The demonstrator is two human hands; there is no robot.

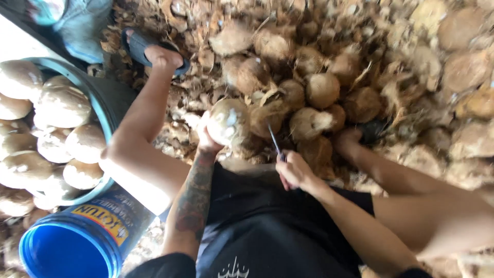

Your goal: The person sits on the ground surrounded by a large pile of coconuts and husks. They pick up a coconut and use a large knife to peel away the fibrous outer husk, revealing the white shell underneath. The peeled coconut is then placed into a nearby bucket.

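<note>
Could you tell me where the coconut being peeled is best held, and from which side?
Cup the coconut from its left, on the rounded far face, as the left hand does; that probably keeps fingers off the right side, where the knife in the right hand works.

The scene is seen from a single camera worn on the head, pointed almost straight down over the person's own lap and legs. The view is close: both forearms fill the lower middle, with the ground at the feet taken in beyond them. The pile of husked coconuts [319, 92] is framed ahead, the tub [105, 103] at the left edge.
</note>
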